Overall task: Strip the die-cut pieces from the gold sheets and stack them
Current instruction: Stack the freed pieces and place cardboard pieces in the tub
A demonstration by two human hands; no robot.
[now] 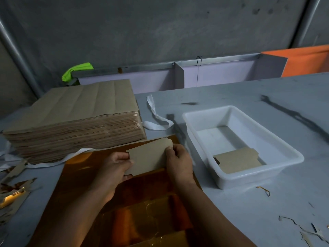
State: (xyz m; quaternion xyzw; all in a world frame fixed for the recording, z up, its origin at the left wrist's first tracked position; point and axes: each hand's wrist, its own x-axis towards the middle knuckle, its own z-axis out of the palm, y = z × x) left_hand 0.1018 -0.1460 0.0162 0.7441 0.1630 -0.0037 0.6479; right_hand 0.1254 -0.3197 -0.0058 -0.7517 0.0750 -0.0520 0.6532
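A gold foil sheet (142,207) lies face up on the grey table in front of me. Above its far end I hold a die-cut piece (149,156), brown card side up. My left hand (114,168) grips its left edge and my right hand (179,161) pinches its right edge. To the right stands a white plastic tub (277,148) with a small stack of brown die-cut pieces (238,162) inside. A tall stack of uncut sheets (74,118), brown side up, sits at the left behind the gold sheet.
Scrap offcuts (14,193) of gold and brown card lie at the left table edge, and thin scraps (302,229) at the lower right. A white strap (156,118) curls between the tall stack and the tub. A grey wall rises behind the table.
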